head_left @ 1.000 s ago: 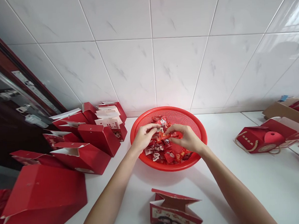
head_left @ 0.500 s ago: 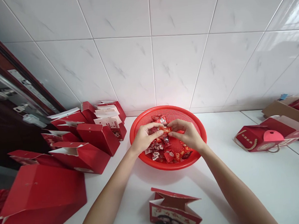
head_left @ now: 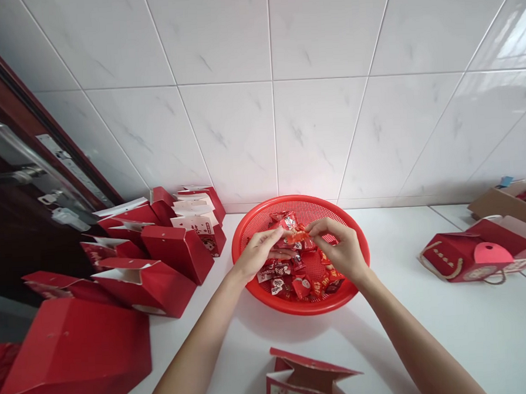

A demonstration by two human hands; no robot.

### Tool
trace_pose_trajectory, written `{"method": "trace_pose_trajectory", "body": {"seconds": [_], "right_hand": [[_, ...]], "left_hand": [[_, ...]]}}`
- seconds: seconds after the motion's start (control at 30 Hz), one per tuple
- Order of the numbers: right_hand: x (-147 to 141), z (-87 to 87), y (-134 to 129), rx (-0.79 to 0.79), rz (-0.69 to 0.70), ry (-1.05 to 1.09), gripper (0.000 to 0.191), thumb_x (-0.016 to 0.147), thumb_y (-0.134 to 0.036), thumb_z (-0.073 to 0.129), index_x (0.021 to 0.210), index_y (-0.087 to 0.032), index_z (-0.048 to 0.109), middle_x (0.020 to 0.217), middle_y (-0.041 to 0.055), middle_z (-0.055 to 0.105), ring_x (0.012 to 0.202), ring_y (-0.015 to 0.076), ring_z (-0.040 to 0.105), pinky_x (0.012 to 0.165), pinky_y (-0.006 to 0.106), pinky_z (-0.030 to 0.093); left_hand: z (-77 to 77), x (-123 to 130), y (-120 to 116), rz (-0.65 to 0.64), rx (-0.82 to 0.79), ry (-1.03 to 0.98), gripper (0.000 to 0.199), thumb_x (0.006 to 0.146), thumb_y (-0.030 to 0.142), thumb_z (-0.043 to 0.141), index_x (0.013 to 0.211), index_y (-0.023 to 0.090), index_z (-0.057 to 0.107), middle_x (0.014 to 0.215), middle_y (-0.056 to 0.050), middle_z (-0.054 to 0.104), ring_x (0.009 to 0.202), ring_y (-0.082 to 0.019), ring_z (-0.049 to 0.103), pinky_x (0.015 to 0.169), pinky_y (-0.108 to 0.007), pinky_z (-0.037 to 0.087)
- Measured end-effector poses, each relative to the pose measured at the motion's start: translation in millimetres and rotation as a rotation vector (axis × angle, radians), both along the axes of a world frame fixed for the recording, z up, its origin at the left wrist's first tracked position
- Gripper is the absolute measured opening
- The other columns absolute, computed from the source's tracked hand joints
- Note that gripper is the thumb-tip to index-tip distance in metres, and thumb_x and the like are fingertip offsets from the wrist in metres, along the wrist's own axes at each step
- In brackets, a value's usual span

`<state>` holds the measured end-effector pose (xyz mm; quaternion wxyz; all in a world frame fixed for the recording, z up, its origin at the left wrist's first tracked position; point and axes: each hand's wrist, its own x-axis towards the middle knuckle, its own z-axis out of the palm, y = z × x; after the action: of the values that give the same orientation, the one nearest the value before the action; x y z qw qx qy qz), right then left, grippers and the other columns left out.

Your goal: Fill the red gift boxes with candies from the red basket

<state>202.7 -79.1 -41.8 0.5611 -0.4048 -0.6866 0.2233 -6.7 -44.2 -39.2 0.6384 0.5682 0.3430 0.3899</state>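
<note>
Over a red plastic basket (head_left: 304, 308) holding several wrapped candies (head_left: 302, 287), my two hands come close together. A small orange-red wrapped candy (head_left: 297, 237) is pinched between them. My left hand (head_left: 259, 255) grips its left side, thumb on top and fingers beneath. At its right end, the thumb and fingertips of my right hand (head_left: 338, 246) close on the wrapper. Nearer to me, between my forearms, an open red paper gift box (head_left: 312, 378) stands on the white counter, cut off by the lower edge of the view.
Several red gift boxes (head_left: 150, 285) stand in rows on the left, beside a dark door (head_left: 9, 234) with keys in its lock. To the right lies a red box with a rope handle (head_left: 454, 257), near a cardboard carton (head_left: 493, 207). A tiled wall (head_left: 321, 135) rises behind.
My left hand has turned, with its fingers now spread under the candy, and my right hand has shifted to the candy's right end. The whole view has tilted slightly upward.
</note>
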Motion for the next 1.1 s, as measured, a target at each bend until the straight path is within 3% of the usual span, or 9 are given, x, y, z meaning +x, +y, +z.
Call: {"method": "trace_pose_trajectory", "body": {"seconds": [0.17,0.33,0.4,0.53,0.77,0.9,0.97,1.03,1.1], "right_hand": [[-3,-3.2,-2,0.088,0.014,-0.276,0.022,0.094,-0.022,0.051,0.077,-0.026,0.065,0.092,0.0058,0.074,0.085,0.0217,0.071,0.072,0.035,0.058],[-2,-1.4,-2,0.116,0.007,-0.237,0.014,0.093,-0.020,0.053,0.085,-0.024,0.064,0.096,0.0074,0.072,0.088,0.0213,0.070,0.075,0.034,0.057],[-1,0.5,-1,0.051,-0.010,-0.171,0.006,0.092,-0.027,0.059,0.089,-0.023,0.062,0.093,0.0068,0.071,0.086,0.0215,0.069,0.076,0.035,0.057],[-2,1.5,1,-0.174,0.045,-0.219,0.026,0.088,-0.046,0.070,0.081,-0.023,0.062,0.081,0.0039,0.071,0.075,0.0208,0.068,0.071,0.034,0.055],[19,1.8,17,-0.237,-0.042,-0.063,0.030,0.094,-0.050,0.059,0.087,-0.021,0.064,0.087,0.0064,0.074,0.081,0.0224,0.071,0.077,0.036,0.057],[45,7.7,36,-0.460,0.001,-0.711,0.010,0.086,-0.030,0.066,0.090,-0.021,0.065,0.096,0.0067,0.073,0.088,0.0230,0.070,0.075,0.033,0.054],[52,8.5,41,-0.562,0.053,-0.951,0.020,0.071,-0.028,0.079,0.085,-0.022,0.067,0.090,0.0066,0.072,0.087,0.0267,0.069,0.067,0.033,0.051],[52,5.5,44,-0.614,0.085,-1.026,0.035,0.055,-0.029,0.090,0.081,-0.022,0.067,0.081,0.0051,0.068,0.080,0.0287,0.068,0.059,0.032,0.047],[48,-1.4,44,-0.665,0.137,-1.119,0.047,0.048,-0.036,0.094,0.087,-0.023,0.070,0.078,0.0034,0.066,0.077,0.0283,0.067,0.055,0.030,0.044]], "left_hand": [[-0.9,0,-2,0.058,0.067,0.015,0.048,0.071,0.047,0.089,0.108,0.017,0.077,0.101,-0.008,0.080,0.088,-0.025,0.077,0.088,-0.041,0.063],[-0.9,-2,-1,0.140,0.193,0.046,0.043,0.068,0.036,0.090,0.105,0.018,0.078,0.112,-0.008,0.078,0.101,-0.025,0.074,0.091,-0.037,0.061],[0.1,-2,-2,0.136,0.205,0.054,0.042,0.069,0.036,0.089,0.105,0.018,0.077,0.108,-0.008,0.079,0.098,-0.025,0.074,0.088,-0.036,0.061],[2.0,0,-4,0.132,0.236,0.076,0.040,0.069,0.035,0.087,0.104,0.019,0.077,0.109,-0.008,0.078,0.094,-0.024,0.075,0.083,-0.034,0.062],[2.3,1,-3,0.229,0.288,0.089,0.034,0.072,0.035,0.084,0.102,0.020,0.076,0.117,-0.007,0.076,0.104,-0.024,0.072,0.089,-0.033,0.059],[0.7,0,-2,0.205,0.264,0.093,0.036,0.071,0.035,0.084,0.103,0.020,0.076,0.115,-0.007,0.076,0.099,-0.023,0.072,0.088,-0.033,0.058],[0.4,0,-2,0.201,0.264,0.093,0.035,0.071,0.035,0.084,0.101,0.020,0.076,0.114,-0.007,0.076,0.096,-0.023,0.073,0.088,-0.033,0.058],[0.5,1,-2,0.201,0.266,0.102,0.034,0.070,0.035,0.084,0.100,0.020,0.076,0.112,-0.006,0.077,0.095,-0.022,0.073,0.088,-0.034,0.059],[0.8,1,-2,0.196,0.265,0.116,0.033,0.070,0.034,0.084,0.099,0.020,0.077,0.111,-0.006,0.077,0.093,-0.022,0.073,0.087,-0.034,0.059]]}}
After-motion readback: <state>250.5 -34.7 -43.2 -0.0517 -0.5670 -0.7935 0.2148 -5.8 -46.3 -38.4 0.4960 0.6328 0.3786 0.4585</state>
